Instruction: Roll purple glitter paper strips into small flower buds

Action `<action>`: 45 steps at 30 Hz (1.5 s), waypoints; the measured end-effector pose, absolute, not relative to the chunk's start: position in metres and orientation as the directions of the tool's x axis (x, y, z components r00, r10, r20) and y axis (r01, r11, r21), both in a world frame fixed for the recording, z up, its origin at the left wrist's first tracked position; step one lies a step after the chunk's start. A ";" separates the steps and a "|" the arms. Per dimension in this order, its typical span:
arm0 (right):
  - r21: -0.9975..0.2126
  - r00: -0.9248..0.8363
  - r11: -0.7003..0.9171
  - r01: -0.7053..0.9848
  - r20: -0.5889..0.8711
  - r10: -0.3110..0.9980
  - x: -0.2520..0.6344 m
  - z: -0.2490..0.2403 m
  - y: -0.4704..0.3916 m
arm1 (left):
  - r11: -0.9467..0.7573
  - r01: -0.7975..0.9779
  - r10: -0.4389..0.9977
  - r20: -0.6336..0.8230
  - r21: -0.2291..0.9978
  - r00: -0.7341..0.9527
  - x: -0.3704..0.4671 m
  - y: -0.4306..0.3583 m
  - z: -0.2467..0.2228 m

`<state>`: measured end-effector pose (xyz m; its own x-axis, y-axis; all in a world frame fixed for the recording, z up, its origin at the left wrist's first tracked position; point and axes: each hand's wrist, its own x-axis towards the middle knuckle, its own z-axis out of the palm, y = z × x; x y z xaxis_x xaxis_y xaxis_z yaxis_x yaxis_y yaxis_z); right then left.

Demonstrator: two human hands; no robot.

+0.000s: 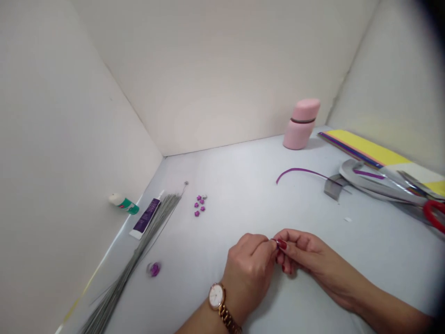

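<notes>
Pinched piece [273, 240]: sat between the fingertips of both hands, low over the tabletop; only a thin dark sliver showed, the fingers hiding the rest.
Left hand [252, 260]: curled with knuckles upward, thumb and forefinger narrowed on the piece; a watch [217, 296] circled the wrist.
Right hand [306, 250]: thumb and forefinger met on the piece from the other side, red nails showing.
Tabletop [239, 185]: ran from the hands back to the rear wall [225, 83], leaving room between the purple stars [197, 204] on the left and the curved purple strip [301, 170] on the right.
Edges: a wire bundle [135, 260] slanted along the left side; coloured sheets [368, 147] and a red handle [428, 213] lay toward the right wall.
Containers: a pink flask [298, 132] stood near the back, its contents hidden; a purple-and-white tube [148, 215] lay beside the wires, and a white-and-green bottle [124, 204] was by the left wall, what they held unseen.
</notes>
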<state>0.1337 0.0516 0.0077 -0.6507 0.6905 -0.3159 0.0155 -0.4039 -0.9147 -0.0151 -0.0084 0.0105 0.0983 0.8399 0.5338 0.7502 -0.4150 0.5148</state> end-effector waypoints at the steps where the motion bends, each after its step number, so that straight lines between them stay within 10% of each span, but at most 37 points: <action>1: -0.917 -0.647 -0.398 0.011 -0.310 0.696 0.134 0.007 0.051 | -0.425 0.756 0.833 0.541 0.497 0.113 -0.016 -0.008 0.010; 30: -0.933 -0.564 -0.339 -0.124 -0.214 0.797 0.128 0.012 0.043 | -0.557 0.662 0.762 0.626 0.502 0.166 -0.025 0.003 -0.010; 38: -0.969 -0.532 -0.236 -0.077 -0.161 0.831 0.130 0.012 0.044 | -0.254 0.248 0.948 0.291 0.935 -0.129 -0.012 0.002 -0.015; 45: -0.963 -0.551 -0.260 -0.078 -0.175 0.816 0.129 0.009 0.045 | -0.075 -0.027 0.984 0.069 0.997 -0.165 -0.012 0.007 -0.011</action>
<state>0.1290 0.0447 0.0089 -0.5513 0.8157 -0.1753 -0.0782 -0.2597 -0.9625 -0.0122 0.0069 -0.0112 -0.1653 0.9838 0.0692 -0.0267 -0.0746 0.9969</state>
